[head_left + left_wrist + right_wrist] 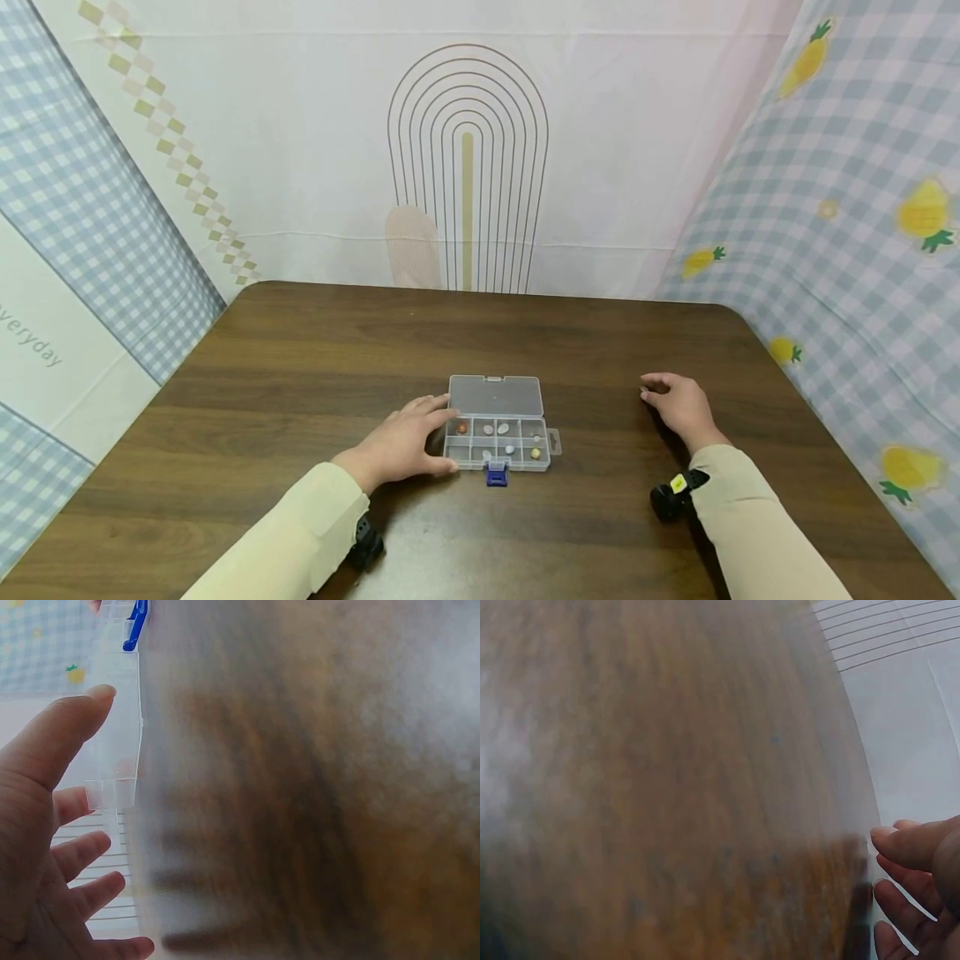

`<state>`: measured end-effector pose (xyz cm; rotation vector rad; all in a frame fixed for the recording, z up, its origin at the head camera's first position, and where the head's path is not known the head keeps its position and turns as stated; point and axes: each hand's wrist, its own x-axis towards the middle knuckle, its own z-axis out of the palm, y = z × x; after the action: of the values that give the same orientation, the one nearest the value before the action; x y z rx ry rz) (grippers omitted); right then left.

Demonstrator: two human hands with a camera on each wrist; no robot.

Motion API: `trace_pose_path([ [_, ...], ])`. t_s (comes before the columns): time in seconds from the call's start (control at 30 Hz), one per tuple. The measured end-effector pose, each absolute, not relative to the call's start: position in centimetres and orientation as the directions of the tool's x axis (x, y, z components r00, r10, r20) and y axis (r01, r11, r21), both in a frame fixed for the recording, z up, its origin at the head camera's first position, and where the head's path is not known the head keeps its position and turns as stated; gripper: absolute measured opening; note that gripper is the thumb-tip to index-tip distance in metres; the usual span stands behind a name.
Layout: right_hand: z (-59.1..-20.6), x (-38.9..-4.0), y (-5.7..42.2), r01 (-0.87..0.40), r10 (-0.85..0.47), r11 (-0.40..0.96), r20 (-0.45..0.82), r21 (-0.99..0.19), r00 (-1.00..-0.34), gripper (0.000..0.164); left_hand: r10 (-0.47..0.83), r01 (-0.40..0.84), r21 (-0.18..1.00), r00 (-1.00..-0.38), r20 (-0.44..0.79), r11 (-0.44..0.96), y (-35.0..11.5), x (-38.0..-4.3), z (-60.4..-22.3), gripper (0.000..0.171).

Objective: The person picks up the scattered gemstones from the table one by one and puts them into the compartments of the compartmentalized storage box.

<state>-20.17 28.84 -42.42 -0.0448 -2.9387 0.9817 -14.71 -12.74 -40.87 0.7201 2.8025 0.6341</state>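
A clear plastic compartment box (471,464) stands on the table with its lid (495,396) raised at the back. Small stones lie in several compartments, among them a reddish-brown one (461,427), a yellow one (536,454) and whitish ones (503,428). A blue latch (497,476) hangs at the front. At the box's left end, my left hand (401,442) rests with fingers spread, thumb by the front corner and index finger by the hinge. Well to the right, my right hand (681,407) pinches a tiny object (642,389) between thumb and index finger; its kind is too small to tell.
The brown wooden table (300,350) has rounded far corners. A white patterned cloth (600,167) hangs behind it, and blue checked cloth (862,292) borders the sides. A clear hanging tab (555,442) sticks out from the box's right end.
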Motion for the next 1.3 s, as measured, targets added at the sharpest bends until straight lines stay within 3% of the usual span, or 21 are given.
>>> trace_pose_path([
  [0.73,-43.04,-20.80,28.46,-0.005,0.070,0.817,0.109,-0.577,-0.992,0.021,0.499,0.420,0.447,-0.863,-0.071,0.790,-12.78,-14.60,-40.76,0.072],
  [1.3,-42.64,-20.88,28.02,-0.029,0.062,0.818,0.137,-0.575,-0.989,0.023,0.500,0.423,0.447,-0.863,-0.065,0.788,-12.77,-14.52,-40.72,0.072],
])
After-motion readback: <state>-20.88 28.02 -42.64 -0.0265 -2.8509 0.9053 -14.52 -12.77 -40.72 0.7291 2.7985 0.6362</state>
